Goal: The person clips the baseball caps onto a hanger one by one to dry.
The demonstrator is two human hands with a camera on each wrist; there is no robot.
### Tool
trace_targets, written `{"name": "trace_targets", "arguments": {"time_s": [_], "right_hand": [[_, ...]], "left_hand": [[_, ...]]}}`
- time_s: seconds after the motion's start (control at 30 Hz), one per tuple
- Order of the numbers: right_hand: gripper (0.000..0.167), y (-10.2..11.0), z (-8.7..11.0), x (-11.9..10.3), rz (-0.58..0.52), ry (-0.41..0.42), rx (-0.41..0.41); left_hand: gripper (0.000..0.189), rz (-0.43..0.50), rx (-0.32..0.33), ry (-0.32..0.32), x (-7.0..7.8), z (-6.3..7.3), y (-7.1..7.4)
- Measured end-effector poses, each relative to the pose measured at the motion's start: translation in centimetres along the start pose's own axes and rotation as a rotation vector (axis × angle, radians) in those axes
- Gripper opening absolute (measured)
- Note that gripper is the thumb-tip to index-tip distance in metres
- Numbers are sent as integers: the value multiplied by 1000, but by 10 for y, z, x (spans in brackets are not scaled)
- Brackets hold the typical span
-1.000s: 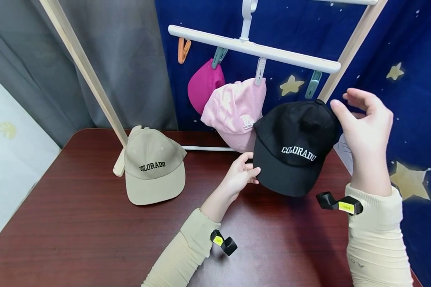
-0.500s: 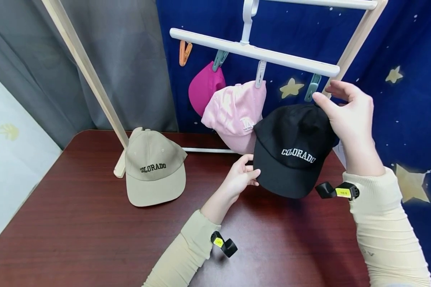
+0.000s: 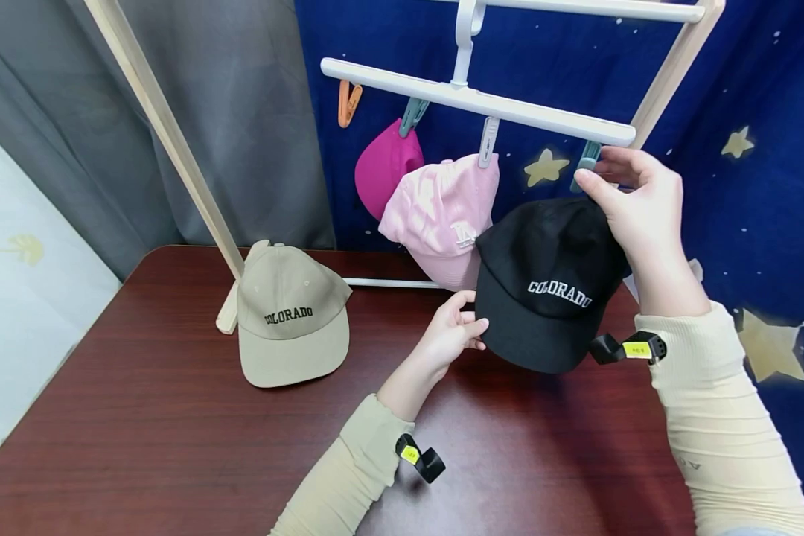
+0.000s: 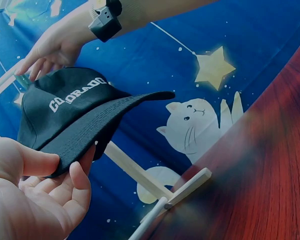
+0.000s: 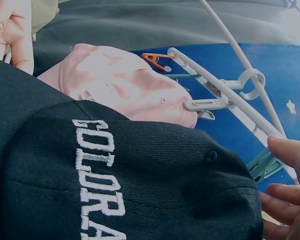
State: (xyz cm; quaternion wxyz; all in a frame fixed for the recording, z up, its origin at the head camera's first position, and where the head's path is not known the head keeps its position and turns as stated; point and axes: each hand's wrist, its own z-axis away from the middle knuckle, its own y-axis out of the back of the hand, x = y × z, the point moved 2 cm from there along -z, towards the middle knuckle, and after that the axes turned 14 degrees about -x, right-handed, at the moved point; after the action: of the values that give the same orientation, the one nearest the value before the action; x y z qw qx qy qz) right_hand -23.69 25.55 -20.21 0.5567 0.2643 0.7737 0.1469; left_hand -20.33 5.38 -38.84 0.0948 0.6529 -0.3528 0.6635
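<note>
One black cap [image 3: 551,279]: left hand [image 3: 447,327] pinches its eight-o'clock edge; right hand [image 3: 643,201], fingers parted, by the one-o'clock teal clip [image 3: 589,157].

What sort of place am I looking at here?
Probably an indoor tabletop workspace, perhaps staged: a dark red table, blue star-print cloth behind it, and a wooden-post rack hung with pink caps.

The black cap [image 3: 543,246] is matt woven cloth, its white letters [image 5: 97,182] raised, rough thread. The pink cap [image 3: 435,208] is cloth too (with a faint sheen), the tan cap [image 3: 291,283] smooth, matt cloth. The hanger [image 3: 509,108] and green clip [image 5: 262,166] look like smooth plastic, the post [image 3: 170,141] bare, matt wood. The table [image 3: 208,447] has a glossy, wood-grain top; the grey curtain [image 3: 241,112] is dull cloth.
</note>
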Motion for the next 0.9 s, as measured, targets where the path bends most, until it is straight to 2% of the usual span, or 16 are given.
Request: {"name": "trace_targets", "arguments": {"time_s": [0.23, 0.57, 0.67, 0.9], "right_hand": [[42, -1, -4, -1, -15, 30, 18], [37, -7, -10, -3, -73, 27, 16], [33, -8, -11, -3, -164, 11, 20], [18, -6, -10, 2, -462, -3, -8]], "left_hand": [[34, -2, -1, 2, 2, 0, 1], [35, 2, 2, 5, 0, 0, 4], [35, 5, 2, 3, 0, 0, 4], [34, 9, 3, -6, 0, 0, 4]]}}
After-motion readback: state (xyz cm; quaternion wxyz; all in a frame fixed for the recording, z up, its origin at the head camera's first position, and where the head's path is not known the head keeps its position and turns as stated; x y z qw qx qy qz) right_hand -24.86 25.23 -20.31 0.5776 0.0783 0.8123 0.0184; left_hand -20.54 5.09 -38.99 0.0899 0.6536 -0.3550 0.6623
